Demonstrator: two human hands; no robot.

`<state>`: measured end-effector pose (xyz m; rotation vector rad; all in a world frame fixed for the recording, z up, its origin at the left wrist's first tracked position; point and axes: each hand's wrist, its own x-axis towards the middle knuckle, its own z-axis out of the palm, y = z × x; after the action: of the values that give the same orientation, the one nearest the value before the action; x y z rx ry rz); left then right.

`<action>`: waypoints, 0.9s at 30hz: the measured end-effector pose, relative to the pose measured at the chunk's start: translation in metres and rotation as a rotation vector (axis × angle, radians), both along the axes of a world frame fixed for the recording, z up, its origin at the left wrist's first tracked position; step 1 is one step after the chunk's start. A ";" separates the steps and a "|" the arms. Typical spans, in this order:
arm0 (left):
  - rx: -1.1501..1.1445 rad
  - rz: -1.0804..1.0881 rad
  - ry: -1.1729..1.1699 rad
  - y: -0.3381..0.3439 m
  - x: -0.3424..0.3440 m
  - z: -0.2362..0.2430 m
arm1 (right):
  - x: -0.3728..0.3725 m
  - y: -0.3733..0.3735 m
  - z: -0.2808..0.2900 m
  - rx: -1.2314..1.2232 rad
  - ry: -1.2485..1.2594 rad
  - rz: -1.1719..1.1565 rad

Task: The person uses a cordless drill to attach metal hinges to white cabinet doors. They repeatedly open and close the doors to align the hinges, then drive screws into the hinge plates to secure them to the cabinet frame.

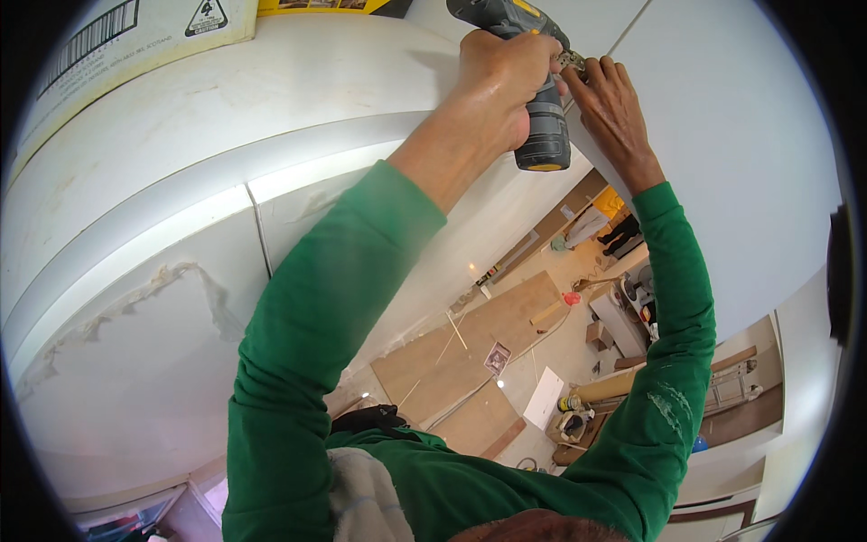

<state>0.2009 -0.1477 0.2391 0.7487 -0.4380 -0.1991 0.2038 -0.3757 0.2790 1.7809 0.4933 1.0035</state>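
Observation:
My left hand (506, 81) is wrapped round the grip of a black and grey cordless drill (547, 126) with yellow accents. Its battery end points down, and its front points right toward a small metal cabinet hinge (571, 60). My right hand (619, 108) pinches at that hinge with bent fingers. The hinge lies where a white cabinet (415, 63) meets a large white door panel (722, 135). My fingers partly cover the hinge and the drill's tip.
A cardboard box (117, 63) stands on the white surface at upper left, with a yellow and black package (334, 7) beside it. Far below, brown boards (470, 343) cover the floor. A ladder (736, 384), a white sheet (544, 397) and another person (596, 221) are there too.

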 end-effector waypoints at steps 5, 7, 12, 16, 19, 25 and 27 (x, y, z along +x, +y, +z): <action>-0.008 0.026 0.017 -0.001 0.004 0.003 | 0.006 0.002 0.003 -0.012 -0.019 0.017; -0.006 0.031 0.016 -0.002 0.006 0.004 | 0.006 0.002 0.003 -0.010 -0.016 0.013; -0.010 0.030 0.015 -0.006 0.009 0.004 | 0.005 0.002 0.005 -0.013 -0.016 0.021; -0.012 0.031 0.011 -0.008 0.010 0.005 | 0.005 0.002 0.007 -0.012 -0.011 0.021; -0.014 0.037 0.006 -0.008 0.011 0.004 | 0.006 0.002 0.007 -0.004 -0.007 0.027; -0.011 0.039 -0.003 -0.009 0.011 0.005 | 0.008 -0.002 0.007 -0.019 -0.017 0.033; -0.001 0.036 0.003 -0.009 0.011 0.005 | 0.009 -0.003 0.008 -0.016 -0.012 0.041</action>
<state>0.2119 -0.1566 0.2445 0.7546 -0.4217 -0.1663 0.2126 -0.3783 0.2865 1.7560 0.5303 1.0355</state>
